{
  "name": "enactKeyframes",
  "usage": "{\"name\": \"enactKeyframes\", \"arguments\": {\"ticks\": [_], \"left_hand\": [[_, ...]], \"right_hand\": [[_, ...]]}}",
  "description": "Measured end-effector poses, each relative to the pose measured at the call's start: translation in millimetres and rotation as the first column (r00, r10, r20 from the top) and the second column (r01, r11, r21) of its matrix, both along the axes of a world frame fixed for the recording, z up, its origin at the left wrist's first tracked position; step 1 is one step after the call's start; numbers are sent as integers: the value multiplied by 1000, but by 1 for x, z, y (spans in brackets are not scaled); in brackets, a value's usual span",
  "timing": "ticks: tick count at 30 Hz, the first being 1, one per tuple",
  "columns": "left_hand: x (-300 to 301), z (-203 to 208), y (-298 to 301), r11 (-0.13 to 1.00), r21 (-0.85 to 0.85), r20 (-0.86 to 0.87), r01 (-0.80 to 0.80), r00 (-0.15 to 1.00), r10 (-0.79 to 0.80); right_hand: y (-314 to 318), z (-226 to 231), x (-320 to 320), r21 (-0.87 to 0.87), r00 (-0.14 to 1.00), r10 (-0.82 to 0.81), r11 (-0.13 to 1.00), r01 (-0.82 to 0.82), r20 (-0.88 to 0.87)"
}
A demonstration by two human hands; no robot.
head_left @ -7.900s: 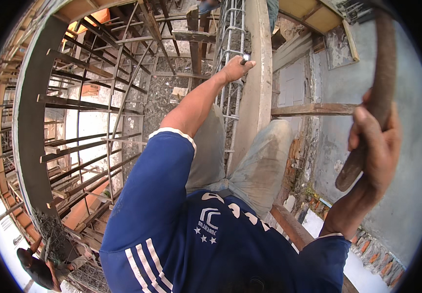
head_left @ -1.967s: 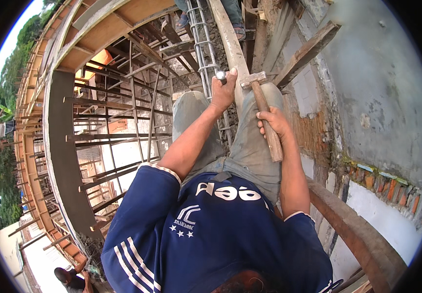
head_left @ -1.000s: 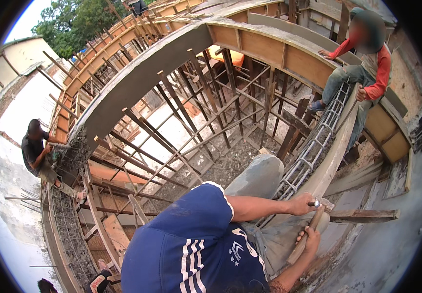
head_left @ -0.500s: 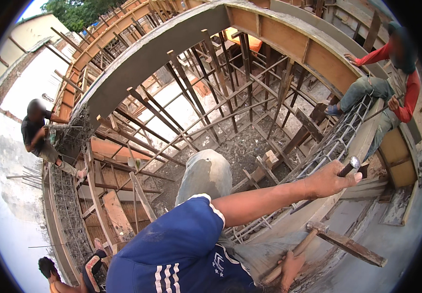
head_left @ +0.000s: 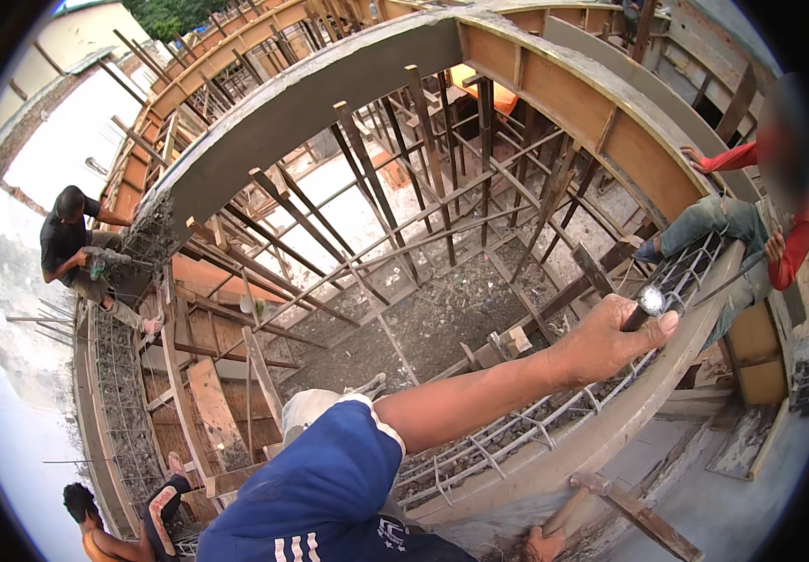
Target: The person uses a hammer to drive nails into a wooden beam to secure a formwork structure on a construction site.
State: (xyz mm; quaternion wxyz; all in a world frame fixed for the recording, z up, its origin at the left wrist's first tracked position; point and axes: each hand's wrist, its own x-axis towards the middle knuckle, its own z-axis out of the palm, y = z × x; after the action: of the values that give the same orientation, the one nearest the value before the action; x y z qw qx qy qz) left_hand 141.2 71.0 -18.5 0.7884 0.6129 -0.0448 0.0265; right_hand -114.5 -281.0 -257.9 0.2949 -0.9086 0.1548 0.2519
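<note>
My left hand (head_left: 608,345), at the end of an arm stretched to the right, is closed round a metal chisel (head_left: 650,302). The chisel's shiny, battered head sticks up past my thumb; its lower end is hidden. Below the hand runs a curved concrete form wall (head_left: 648,412) with a rebar cage (head_left: 479,451) along its inner side. At the lower edge, my right hand (head_left: 543,545) grips the wooden handle of a hammer (head_left: 573,506). The hammer's head is low, beside a short wooden piece (head_left: 653,526).
A person in red sleeves (head_left: 788,215) sits on the wall at the right. Another in black (head_left: 76,239) holds a power tool at the left; a third (head_left: 95,529) is at lower left. Timber props (head_left: 367,169) and a deep rubble-floored pit (head_left: 423,318) lie inside the curved beam (head_left: 329,89).
The view has shifted, with my right hand and hammer now lower in it. My left hand with the chisel sits slightly higher and further left. The chisel's lower shaft no longer shows.
</note>
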Motion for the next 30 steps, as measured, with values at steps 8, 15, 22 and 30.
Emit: {"name": "enactKeyframes", "arguments": {"ticks": [8,15,22,30], "left_hand": [[-61,-43,9,934,-70,-132,-350,931,340],[-102,-82,3,855,-141,-153,-498,865,478],[-130,-279,-8,629,-251,-409,-736,669,621],[-148,-373,67,825,-275,-333,-493,854,399]], "right_hand": [[52,43,12,326,897,-430,837,439,-104],[38,47,5,460,854,-472,722,517,-218],[31,38,-3,516,867,-442,700,493,-230],[33,43,1,527,867,-428,691,495,-255]]}}
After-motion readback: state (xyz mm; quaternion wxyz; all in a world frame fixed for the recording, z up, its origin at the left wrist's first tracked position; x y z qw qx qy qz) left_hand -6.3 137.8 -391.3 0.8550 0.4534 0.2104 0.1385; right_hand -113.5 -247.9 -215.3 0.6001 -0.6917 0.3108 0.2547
